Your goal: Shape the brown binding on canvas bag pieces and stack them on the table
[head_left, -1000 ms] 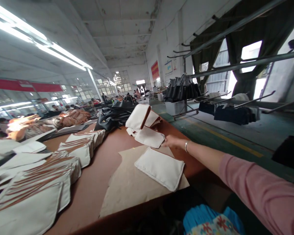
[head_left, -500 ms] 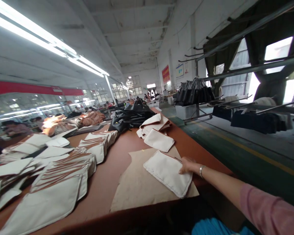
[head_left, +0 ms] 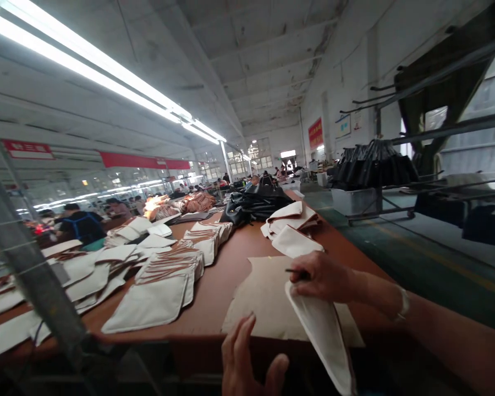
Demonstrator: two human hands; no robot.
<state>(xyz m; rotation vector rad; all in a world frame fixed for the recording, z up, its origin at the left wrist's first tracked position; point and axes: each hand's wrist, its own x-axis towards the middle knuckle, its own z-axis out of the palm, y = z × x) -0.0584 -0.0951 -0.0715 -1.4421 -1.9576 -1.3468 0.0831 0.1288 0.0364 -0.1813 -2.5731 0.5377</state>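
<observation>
My right hand (head_left: 324, 275) is closed on one end of a white stitched fabric panel (head_left: 324, 335), lifting it tilted over the table's front edge. A thin dark stick-like thing pokes out from the same fingers; its kind is unclear. My left hand (head_left: 247, 357) is at the bottom, fingers spread and holding nothing, a little left of the panel. Under them lies a tan paper sheet (head_left: 259, 300). Just beyond my right hand is another white panel (head_left: 295, 242), in front of a folded white pile (head_left: 289, 214).
Overlapping stacks of white panels with brown edges (head_left: 152, 297) cover the left of the brown table (head_left: 239, 247). Black bags (head_left: 256, 203) lie farther back. A grey metal post (head_left: 33, 264) rises at left. Racks with dark bags (head_left: 371, 168) stand right; seated people work far left.
My right hand has lifted the white panel off the paper and tilted it up toward me. My left hand has come into view at the bottom. The camera view has turned left.
</observation>
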